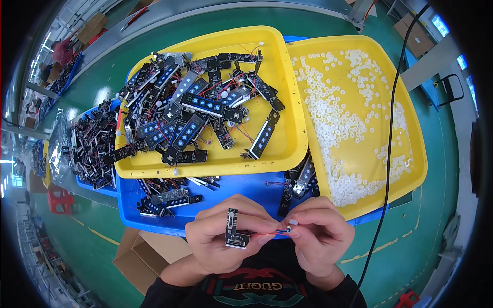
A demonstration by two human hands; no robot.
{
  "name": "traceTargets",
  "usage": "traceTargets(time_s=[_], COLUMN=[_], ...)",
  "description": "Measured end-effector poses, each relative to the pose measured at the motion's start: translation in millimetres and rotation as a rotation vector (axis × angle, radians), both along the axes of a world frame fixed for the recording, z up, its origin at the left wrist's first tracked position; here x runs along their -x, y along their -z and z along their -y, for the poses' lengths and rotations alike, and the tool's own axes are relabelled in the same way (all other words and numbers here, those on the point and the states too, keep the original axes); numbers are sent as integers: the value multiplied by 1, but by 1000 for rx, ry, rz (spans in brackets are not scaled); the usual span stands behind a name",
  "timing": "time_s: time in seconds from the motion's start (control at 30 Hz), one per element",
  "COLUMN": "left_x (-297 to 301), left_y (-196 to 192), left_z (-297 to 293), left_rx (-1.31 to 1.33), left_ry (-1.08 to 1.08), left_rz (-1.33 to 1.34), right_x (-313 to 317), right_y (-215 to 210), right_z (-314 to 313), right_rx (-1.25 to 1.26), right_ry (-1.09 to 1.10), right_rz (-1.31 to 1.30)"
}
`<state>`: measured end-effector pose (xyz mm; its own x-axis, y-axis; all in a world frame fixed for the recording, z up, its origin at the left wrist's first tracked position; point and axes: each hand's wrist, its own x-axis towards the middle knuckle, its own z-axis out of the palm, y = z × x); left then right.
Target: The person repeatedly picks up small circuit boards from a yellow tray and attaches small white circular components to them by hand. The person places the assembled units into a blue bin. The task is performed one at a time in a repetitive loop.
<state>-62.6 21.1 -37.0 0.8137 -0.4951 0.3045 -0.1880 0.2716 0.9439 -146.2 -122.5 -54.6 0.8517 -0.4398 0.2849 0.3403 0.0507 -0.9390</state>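
My left hand (213, 244) is closed on a small L-shaped black circuit board (232, 228), its fingertips pinching the thin red and blue wires that run to the right. Close beside it, my right hand (326, 238) pinches a small white sleeve-like piece (292, 222) and the tiny round silvery part (288, 230) at the wires' end. Whether the two touch is too small to tell. Beyond my hands, a yellow tray (221, 168) holds a heap of black circuit boards (174, 110) with wires. Many small white rings (334, 128) lie in the yellow tray (418, 138) at right.
Both yellow trays rest over a blue bin (226, 208) with more boards in it. Another pile of boards (92, 146) stands at left. A black cable (389, 154) hangs across the right side. An open cardboard box (146, 259) and a red stool (60, 199) are on the green floor.
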Motion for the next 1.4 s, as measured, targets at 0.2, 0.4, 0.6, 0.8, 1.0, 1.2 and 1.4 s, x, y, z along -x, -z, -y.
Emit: traceTargets(time_s=[0.2,0.4,0.6,0.8,1.0,1.2,1.4], left_x=[-4,-7,-7,-7,-6,-7,-2], left_y=[-3,-7,-6,-6,-4,-6,0], left_z=[-4,-3,-5,-5,-5,-4,-3], left_rx=[-87,-148,-167,-167,-167,-202,-152], left_ry=[29,-1,-18,-32,-54,-70,-75], left_rz=[176,347,421,451,448,491,424], right_x=[-1,3,2,1,1,-1,-1], right_y=[-9,-11,-11,-12,-13,-14,-5], right_z=[-2,5,3,2,-1,-4,-12], right_rx=[-353,-431,-497,-679,-782,-662,-412], right_ry=[-113,-212,-226,-311,-364,-316,-137], right_rz=[-90,-142,-96,-71,-47,-8,23])
